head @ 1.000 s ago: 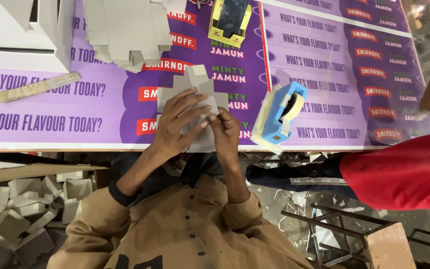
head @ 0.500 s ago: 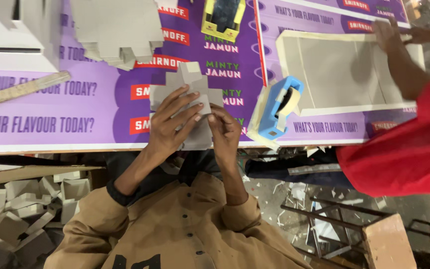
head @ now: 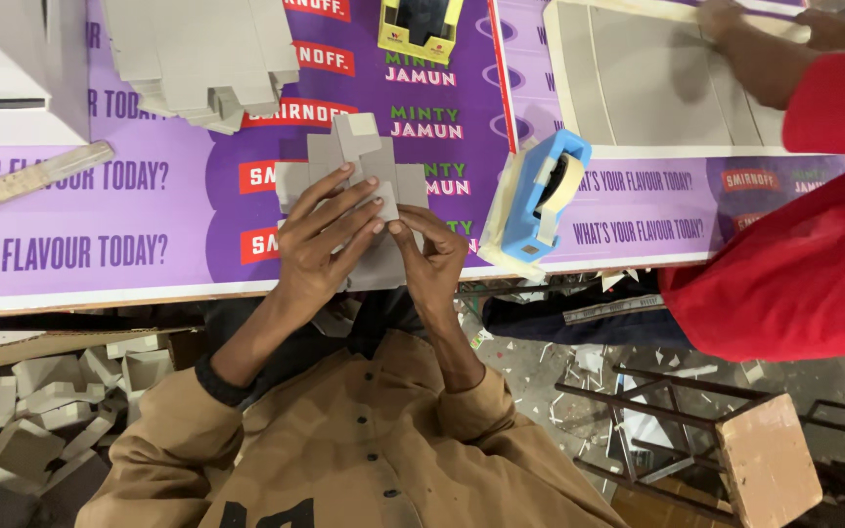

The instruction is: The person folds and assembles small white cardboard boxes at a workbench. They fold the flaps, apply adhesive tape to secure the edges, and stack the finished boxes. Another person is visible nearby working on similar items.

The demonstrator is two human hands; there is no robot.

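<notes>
A flat grey cardboard box blank (head: 359,156) lies at the near edge of the purple printed table (head: 100,244). My left hand (head: 323,242) rests spread over its lower left part, fingers pressing the card. Beside it, my right hand (head: 432,259) pinches the lower right edge of the same blank. The fingertips of both hands meet near the blank's middle. The lower part of the blank is hidden under my hands.
A stack of grey blanks (head: 198,59) lies at the back left, a wooden strip (head: 31,176) further left, and a blue tape dispenser (head: 545,191) right of my hands. A co-worker in a red sleeve (head: 784,274) holds a white tray (head: 638,93). Folded boxes (head: 31,411) fill the floor left; a stool (head: 770,460) stands right.
The co-worker has brought a white tray onto the table at the right. My hands have stayed on the grey blank, with the fingers shifting slightly.
</notes>
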